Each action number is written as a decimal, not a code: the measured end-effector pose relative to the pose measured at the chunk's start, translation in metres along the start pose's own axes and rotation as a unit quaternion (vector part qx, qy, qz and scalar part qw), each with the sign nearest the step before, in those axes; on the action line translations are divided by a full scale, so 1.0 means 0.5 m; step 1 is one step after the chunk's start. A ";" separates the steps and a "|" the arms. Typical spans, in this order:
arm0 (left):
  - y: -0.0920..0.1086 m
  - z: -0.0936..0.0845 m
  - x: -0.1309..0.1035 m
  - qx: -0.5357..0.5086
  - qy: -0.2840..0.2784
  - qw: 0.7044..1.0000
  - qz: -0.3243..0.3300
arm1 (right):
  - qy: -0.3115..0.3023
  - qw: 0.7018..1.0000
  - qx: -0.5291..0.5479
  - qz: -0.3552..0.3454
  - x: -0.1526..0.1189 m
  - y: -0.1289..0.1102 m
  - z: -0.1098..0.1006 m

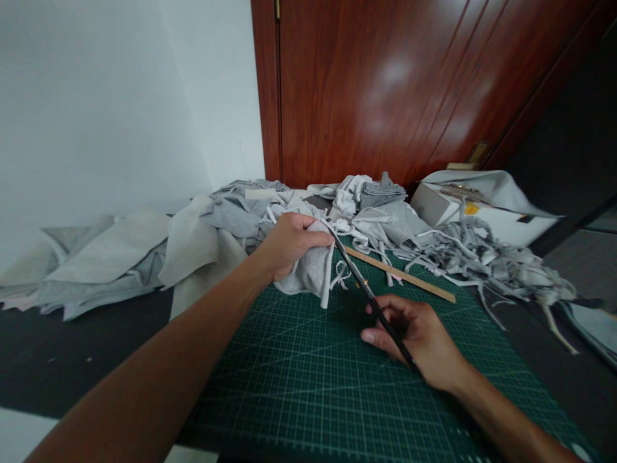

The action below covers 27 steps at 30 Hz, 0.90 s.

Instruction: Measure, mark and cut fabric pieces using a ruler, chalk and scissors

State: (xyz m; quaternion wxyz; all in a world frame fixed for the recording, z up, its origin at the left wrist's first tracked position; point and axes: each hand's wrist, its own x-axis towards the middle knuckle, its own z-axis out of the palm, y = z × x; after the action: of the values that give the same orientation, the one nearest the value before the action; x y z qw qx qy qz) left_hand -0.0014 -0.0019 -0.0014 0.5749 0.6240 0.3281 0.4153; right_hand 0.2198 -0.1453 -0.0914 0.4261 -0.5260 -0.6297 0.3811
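Observation:
My left hand (pixel 292 243) is closed, pinching the upper edge of a light grey piece of fabric (pixel 308 276) between thumb and fingers. The fabric hangs down to the cutting mat, its right edge slightly rolled. My right hand (pixel 409 334) is closed on a pair of dark-handled scissors (pixel 359 278), seen almost edge-on. Their blades point up and away to the left, with the tips at the fabric's top edge beside my left thumb. Whether the blades are apart cannot be made out. Beneath both hands lies a green gridded cutting mat (pixel 289 373).
A wooden ruler (pixel 405 276) lies across the mat behind the scissors. Grey fabric pieces (pixel 116 244) are piled at the left, with more folded cloth (pixel 380 193) at the back. Tangled fabric strips (pixel 491 257) lie at right, before a white box (pixel 434 204). A wooden door (pixel 376 90) stands behind.

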 end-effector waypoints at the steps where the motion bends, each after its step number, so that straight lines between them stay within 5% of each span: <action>1: -0.001 0.000 0.000 0.004 -0.002 1.000 -0.001 | 0.000 1.000 0.000 0.002 0.000 0.000 0.000; 16: 0.004 0.003 -0.002 -0.075 0.005 0.997 -0.007 | 0.008 0.999 -0.050 -0.011 0.002 -0.018 0.004; 27: 0.003 0.002 0.000 -0.018 0.006 1.000 -0.009 | -0.007 1.000 -0.030 0.006 0.002 0.009 -0.001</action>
State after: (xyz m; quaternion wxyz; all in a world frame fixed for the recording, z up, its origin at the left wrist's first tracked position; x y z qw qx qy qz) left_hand -0.0006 -0.0028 -0.0001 0.5876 0.6080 0.3298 0.4199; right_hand 0.2215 -0.1434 -0.0955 0.4032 -0.5400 -0.6405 0.3683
